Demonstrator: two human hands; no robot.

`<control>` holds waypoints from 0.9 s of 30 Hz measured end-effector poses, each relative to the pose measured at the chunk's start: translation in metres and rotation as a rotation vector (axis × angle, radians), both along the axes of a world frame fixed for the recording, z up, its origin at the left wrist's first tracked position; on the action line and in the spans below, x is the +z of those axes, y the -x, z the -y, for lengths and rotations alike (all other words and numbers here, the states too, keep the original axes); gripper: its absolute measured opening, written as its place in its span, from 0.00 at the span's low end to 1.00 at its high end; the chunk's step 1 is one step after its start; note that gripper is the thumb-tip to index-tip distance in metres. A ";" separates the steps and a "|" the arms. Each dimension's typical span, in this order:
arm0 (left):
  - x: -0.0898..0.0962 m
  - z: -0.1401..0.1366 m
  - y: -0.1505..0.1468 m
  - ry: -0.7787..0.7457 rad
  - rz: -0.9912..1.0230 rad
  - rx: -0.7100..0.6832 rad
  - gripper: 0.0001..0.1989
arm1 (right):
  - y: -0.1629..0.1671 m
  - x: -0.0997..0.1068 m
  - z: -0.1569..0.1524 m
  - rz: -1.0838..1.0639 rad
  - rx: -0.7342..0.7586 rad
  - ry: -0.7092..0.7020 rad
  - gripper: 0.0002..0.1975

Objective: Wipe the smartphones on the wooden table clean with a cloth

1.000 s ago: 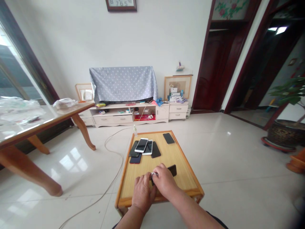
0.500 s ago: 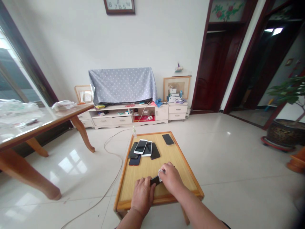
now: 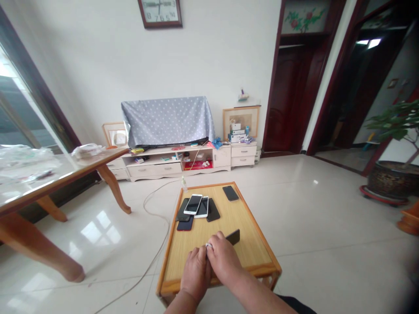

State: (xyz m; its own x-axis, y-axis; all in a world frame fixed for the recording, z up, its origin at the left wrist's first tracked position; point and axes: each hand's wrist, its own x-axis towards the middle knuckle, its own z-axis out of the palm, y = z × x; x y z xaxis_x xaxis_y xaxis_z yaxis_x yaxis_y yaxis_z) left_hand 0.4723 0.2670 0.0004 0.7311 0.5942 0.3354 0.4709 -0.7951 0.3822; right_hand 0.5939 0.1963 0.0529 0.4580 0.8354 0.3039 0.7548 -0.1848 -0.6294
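Note:
A dark smartphone is held tilted above the near part of a small wooden table. My left hand grips its left end, fingers closed. My right hand is closed on a small white cloth or tissue, pressed against the phone close to my left fingers; much of the phone is hidden behind this hand. Farther back on the table lie several phones in an overlapping group, among them a white-framed phone on top and a dark blue one. A separate black phone lies at the far right.
A small clear spray bottle stands at the table's far left corner. On the floor to the left runs a cable. A larger table with plastic bags is at left, a low white cabinet by the wall, a potted plant at right.
My right hand has slid left along the phone with the white cloth, up to my left hand, so the phone's right end now shows. The view has tilted up slightly.

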 end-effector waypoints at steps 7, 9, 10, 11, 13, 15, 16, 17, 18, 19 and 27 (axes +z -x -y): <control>-0.001 0.000 0.000 0.016 -0.004 0.053 0.11 | -0.069 -0.003 0.009 0.016 -0.188 0.023 0.08; 0.000 0.000 0.000 0.004 -0.006 0.054 0.11 | -0.087 -0.005 0.012 0.021 -0.235 0.034 0.08; 0.000 0.001 0.000 -0.003 -0.006 0.056 0.11 | -0.093 -0.006 0.012 0.024 -0.252 0.038 0.08; 0.000 0.001 0.000 -0.008 -0.006 0.058 0.11 | -0.095 -0.006 0.012 0.030 -0.265 0.041 0.08; 0.000 0.001 -0.001 -0.011 -0.001 0.065 0.11 | -0.091 -0.006 0.012 0.047 -0.275 0.043 0.08; 0.000 0.001 -0.001 -0.003 0.007 0.065 0.11 | -0.076 -0.004 0.010 0.060 -0.247 0.033 0.08; 0.000 0.001 -0.001 0.003 0.011 0.062 0.11 | -0.065 -0.003 0.009 0.061 -0.213 0.024 0.08; 0.000 0.001 -0.001 0.009 0.014 0.056 0.11 | -0.054 -0.002 0.008 0.057 -0.169 0.013 0.08; 0.000 0.001 -0.001 0.018 0.014 0.045 0.11 | -0.041 -0.001 0.007 0.049 -0.124 0.002 0.08; 0.000 0.001 -0.001 0.027 0.012 0.031 0.11 | -0.030 0.000 0.006 0.038 -0.075 -0.004 0.07; 0.002 0.002 -0.001 0.070 -0.006 0.047 0.11 | -0.040 0.000 0.007 0.005 -0.081 -0.003 0.07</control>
